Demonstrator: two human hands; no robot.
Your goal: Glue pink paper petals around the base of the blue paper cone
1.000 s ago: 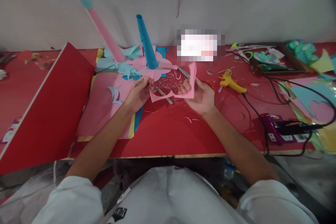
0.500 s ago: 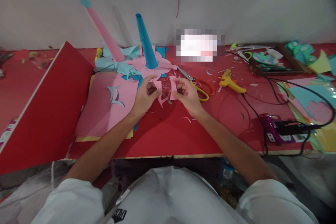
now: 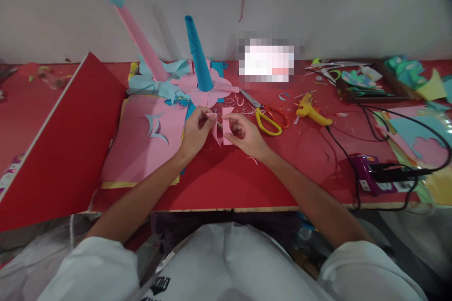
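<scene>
My left hand (image 3: 198, 130) pinches a curved pink paper piece (image 3: 215, 127) whose pointed lower end hangs free. A finger's width to its right, my right hand (image 3: 247, 134) grips a small rectangular pink paper piece (image 3: 227, 137) by its right side. Both pieces are held above the red table. Scissors (image 3: 265, 115) with one yellow and one red handle lie beyond my right hand. Behind my hands, a blue paper cone (image 3: 198, 56) stands on a pink scalloped paper base (image 3: 206, 100). Thin pink paper scraps (image 3: 240, 99) lie around the base.
A yellow glue gun (image 3: 312, 112) lies to the right, its cord trailing to a purple box (image 3: 369, 169). Stacked pink sheets (image 3: 141, 136) with blue curved cutouts are at left, beside an upright red board (image 3: 67, 150). A pink paper tube (image 3: 141, 40) leans behind.
Both hands have come slightly closer together and lower. The right-hand piece has turned to show its flat rectangular face, and the left-hand piece has shifted in the fingers.
</scene>
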